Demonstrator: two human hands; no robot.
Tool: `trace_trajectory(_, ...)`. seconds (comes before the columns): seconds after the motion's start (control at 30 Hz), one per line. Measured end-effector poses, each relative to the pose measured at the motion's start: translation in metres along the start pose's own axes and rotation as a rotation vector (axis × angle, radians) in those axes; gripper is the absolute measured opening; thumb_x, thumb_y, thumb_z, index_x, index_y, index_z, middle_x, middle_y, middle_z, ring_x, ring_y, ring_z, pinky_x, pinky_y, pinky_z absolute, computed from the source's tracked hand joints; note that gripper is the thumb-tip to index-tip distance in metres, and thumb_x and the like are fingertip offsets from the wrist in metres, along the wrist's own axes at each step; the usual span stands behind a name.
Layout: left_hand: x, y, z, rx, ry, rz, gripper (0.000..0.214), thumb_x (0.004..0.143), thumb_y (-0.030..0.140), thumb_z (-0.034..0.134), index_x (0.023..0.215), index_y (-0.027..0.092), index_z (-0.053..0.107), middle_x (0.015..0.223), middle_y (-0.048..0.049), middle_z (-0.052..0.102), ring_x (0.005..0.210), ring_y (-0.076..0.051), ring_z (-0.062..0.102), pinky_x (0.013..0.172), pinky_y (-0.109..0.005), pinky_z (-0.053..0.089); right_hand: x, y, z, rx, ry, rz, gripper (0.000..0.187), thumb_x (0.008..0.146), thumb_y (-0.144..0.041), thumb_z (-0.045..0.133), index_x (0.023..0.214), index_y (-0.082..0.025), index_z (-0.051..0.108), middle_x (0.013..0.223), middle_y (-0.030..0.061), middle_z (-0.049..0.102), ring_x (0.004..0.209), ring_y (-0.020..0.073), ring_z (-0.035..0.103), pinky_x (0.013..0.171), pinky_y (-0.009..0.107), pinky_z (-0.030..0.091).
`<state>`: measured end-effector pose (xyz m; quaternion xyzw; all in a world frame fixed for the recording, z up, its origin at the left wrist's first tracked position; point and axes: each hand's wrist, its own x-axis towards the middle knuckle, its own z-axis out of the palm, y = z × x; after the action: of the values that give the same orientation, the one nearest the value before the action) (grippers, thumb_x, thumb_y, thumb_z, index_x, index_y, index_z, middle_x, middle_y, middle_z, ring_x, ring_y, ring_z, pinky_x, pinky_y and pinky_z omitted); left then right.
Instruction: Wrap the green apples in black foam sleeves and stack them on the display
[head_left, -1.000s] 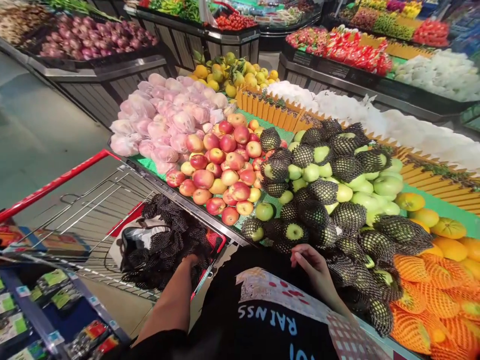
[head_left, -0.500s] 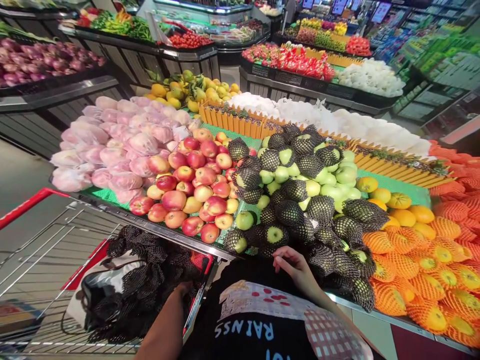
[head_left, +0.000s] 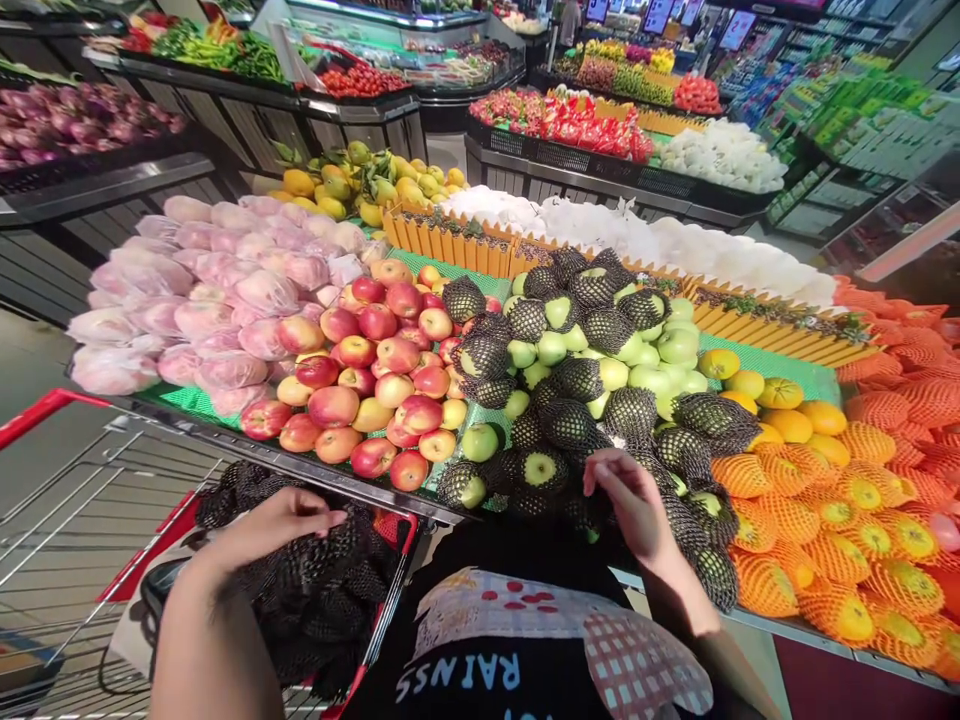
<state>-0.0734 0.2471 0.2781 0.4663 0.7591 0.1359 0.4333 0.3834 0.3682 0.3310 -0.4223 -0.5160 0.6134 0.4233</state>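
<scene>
My left hand point(head_left: 274, 520) hovers over a heap of black foam nets point(head_left: 315, 590) in the shopping cart point(head_left: 67, 500), fingers stretched flat, holding nothing. My right hand point(head_left: 634, 500) rests on the net-wrapped green apples point(head_left: 577, 430) at the front edge of the fruit stand, its fingers curled onto a netted apple. Bare green apples point(head_left: 660, 365) lie further back in the same pile. Red apples point(head_left: 375, 380) are stacked to the left of the green ones.
Pink bagged fruit point(head_left: 202, 290) lies left of the red apples. Oranges in orange nets point(head_left: 847, 510) fill the right. A wooden fence divider point(head_left: 457, 240), white-wrapped fruit point(head_left: 675, 240) and lemons point(head_left: 367, 185) sit behind. More produce stands and an aisle stretch beyond.
My left hand has lifted out of the nets in the cart and now hovers flat above them. My right hand has moved up from my apron onto the netted green apples.
</scene>
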Motion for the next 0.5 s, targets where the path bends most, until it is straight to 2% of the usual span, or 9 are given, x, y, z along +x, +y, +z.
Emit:
trace_trajectory(0.03, -0.005, 0.026, -0.001, -0.018, -0.179, 0.105, 0.041, 0.066, 0.059, 0.072, 0.049, 0.023, 0.065, 0.051, 0.0012, 0.063, 0.054, -0.017, 0.054, 0.053, -0.026, 0.046, -0.001, -0.007, 0.001, 0.01, 0.02, -0.028, 0.015, 0.09, -0.039, 0.07, 0.092, -0.024, 0.071, 0.071, -0.0004, 0.065, 0.066, 0.0168, 0.059, 0.066, 0.031, 0.046)
trace_trajectory(0.1, -0.014, 0.082, 0.009, -0.086, -0.207, 0.328, 0.027, 0.075, 0.049, 0.072, 0.064, 0.025, 0.074, 0.065, -0.0009, 0.069, 0.061, -0.018, 0.06, 0.061, -0.028, 0.051, -0.007, -0.015, 0.009, 0.037, 0.017, -0.047, 0.014, 0.09, -0.038, 0.069, 0.092, -0.025, 0.071, 0.071, -0.0006, 0.065, 0.065, 0.0165, 0.059, 0.066, 0.031, 0.046)
trace_trajectory(0.17, -0.017, 0.132, 0.029, -0.177, -0.079, 0.561, 0.015, 0.075, 0.04, 0.074, 0.07, 0.026, 0.077, 0.079, -0.0043, 0.074, 0.074, -0.021, 0.067, 0.071, -0.031, 0.055, -0.018, -0.013, 0.023, 0.067, -0.041, -0.01, 0.014, 0.09, -0.039, 0.07, 0.09, -0.025, 0.07, 0.069, -0.0012, 0.065, 0.062, 0.0156, 0.058, 0.064, 0.031, 0.047)
trace_trajectory(0.23, -0.014, 0.168, 0.056, -0.274, 0.108, 0.688, 0.01, 0.077, 0.033, 0.073, 0.073, 0.024, 0.076, 0.081, -0.0049, 0.073, 0.078, -0.021, 0.068, 0.076, -0.033, 0.057, -0.028, -0.001, 0.038, 0.107, -0.153, 0.077, 0.019, 0.087, -0.042, 0.073, 0.086, -0.024, 0.069, 0.066, -0.0021, 0.063, 0.058, 0.0145, 0.057, 0.06, 0.03, 0.046)
trace_trajectory(0.33, -0.003, 0.195, 0.096, -0.326, 0.334, 0.75, 0.009, 0.078, 0.027, 0.073, 0.085, 0.023, 0.076, 0.093, -0.0053, 0.073, 0.09, -0.022, 0.069, 0.081, -0.033, 0.057, -0.036, 0.023, 0.051, 0.193, -0.31, 0.186, 0.025, 0.086, -0.046, 0.073, 0.082, -0.022, 0.067, 0.065, -0.0031, 0.061, 0.056, 0.0126, 0.055, 0.058, 0.028, 0.046)
trace_trajectory(0.43, 0.005, 0.202, 0.123, -0.324, 0.368, 0.787, 0.026, 0.08, 0.026, 0.072, 0.105, 0.024, 0.073, 0.114, -0.0076, 0.069, 0.104, -0.023, 0.068, 0.08, -0.031, 0.059, -0.036, 0.043, 0.053, 0.241, -0.314, 0.209, 0.026, 0.087, -0.045, 0.072, 0.084, -0.02, 0.065, 0.068, -0.0034, 0.062, 0.056, 0.0113, 0.055, 0.058, 0.027, 0.045)
trace_trajectory(0.5, 0.006, 0.203, 0.132, -0.269, 0.354, 0.808, 0.035, 0.081, 0.024, 0.072, 0.115, 0.026, 0.07, 0.121, -0.0083, 0.066, 0.112, -0.024, 0.066, 0.088, -0.034, 0.059, -0.034, 0.05, 0.052, 0.263, -0.285, 0.201, 0.027, 0.086, -0.046, 0.074, 0.084, -0.02, 0.065, 0.066, -0.0044, 0.06, 0.055, 0.0104, 0.054, 0.057, 0.026, 0.044)
